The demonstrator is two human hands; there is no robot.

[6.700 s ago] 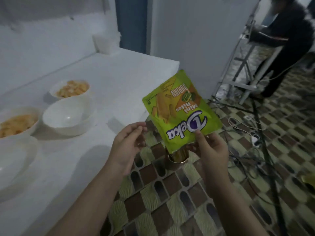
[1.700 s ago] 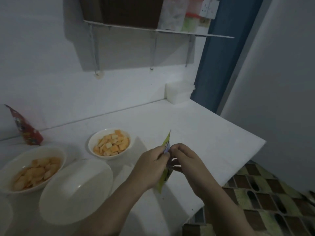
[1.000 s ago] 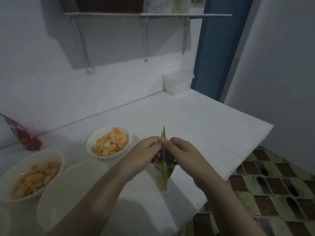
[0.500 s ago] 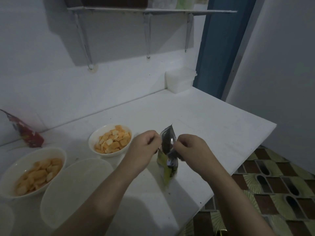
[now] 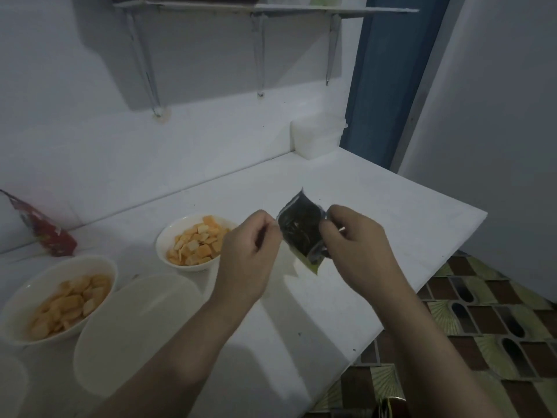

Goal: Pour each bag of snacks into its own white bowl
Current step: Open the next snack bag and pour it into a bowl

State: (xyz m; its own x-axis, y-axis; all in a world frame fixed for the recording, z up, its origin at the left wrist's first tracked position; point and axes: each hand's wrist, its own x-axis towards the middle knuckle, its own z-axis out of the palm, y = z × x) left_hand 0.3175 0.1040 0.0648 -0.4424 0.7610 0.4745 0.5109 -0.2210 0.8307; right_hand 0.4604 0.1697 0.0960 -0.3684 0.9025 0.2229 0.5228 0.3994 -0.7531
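Observation:
Over the white table (image 5: 376, 212) I hold a small green snack bag (image 5: 301, 233), its mouth pulled wide so the dark foil inside shows. My left hand (image 5: 250, 251) pinches the bag's left lip and my right hand (image 5: 355, 245) pinches its right lip. An empty white bowl (image 5: 135, 330) sits lower left of my hands. Behind it, a smaller white bowl (image 5: 193, 239) holds orange square crackers. Another white bowl (image 5: 57, 294) at the left holds pale orange snacks.
A red snack bag (image 5: 42, 227) leans against the wall at far left. A white plastic box (image 5: 316, 135) stands in the back corner under a wall shelf (image 5: 262, 9). The table's right edge drops to a patterned tile floor (image 5: 482, 312). A rim of a further bowl (image 5: 12, 384) shows bottom left.
The bag, held shut edge-on between my fingers a second ago, has been pulled apart at its top; my hands have moved away from each other and the opening now gapes.

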